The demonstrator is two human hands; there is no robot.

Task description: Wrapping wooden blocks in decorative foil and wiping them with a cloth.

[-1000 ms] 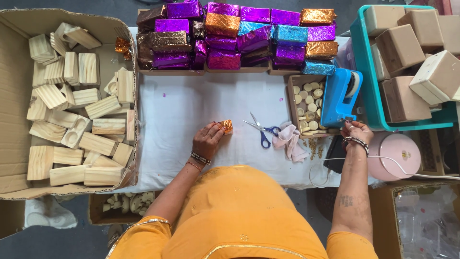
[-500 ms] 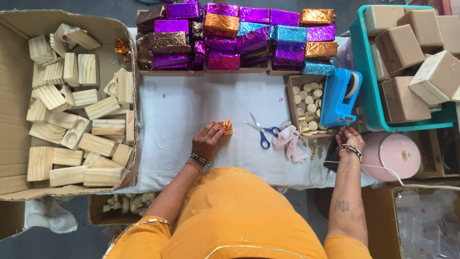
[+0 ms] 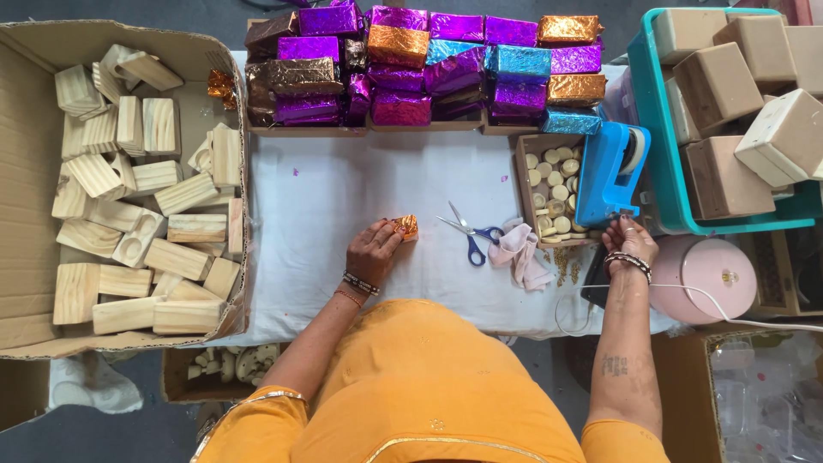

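My left hand (image 3: pixel 374 249) rests on the white table cloth (image 3: pixel 326 197) and holds a small block wrapped in orange foil (image 3: pixel 406 226) against it. My right hand (image 3: pixel 628 237) is at the front edge of the blue tape dispenser (image 3: pixel 610 171), fingers curled by its tape end; whether it pinches tape is too small to tell. Blue-handled scissors (image 3: pixel 467 233) lie between the two hands, beside a crumpled pink cloth (image 3: pixel 521 254).
A big cardboard box (image 3: pixel 26 171) of plain wooden blocks stands at left. Foil-wrapped blocks (image 3: pixel 411 60) in purple, orange and blue are stacked at the back. A small box of round wooden discs (image 3: pixel 547 189), a teal crate (image 3: pixel 660 154) of brown boxes and a pink round device (image 3: pixel 703 274) stand at right.
My right hand has moved from the table's right edge up to the tape dispenser. My left hand stays on the orange-wrapped block.
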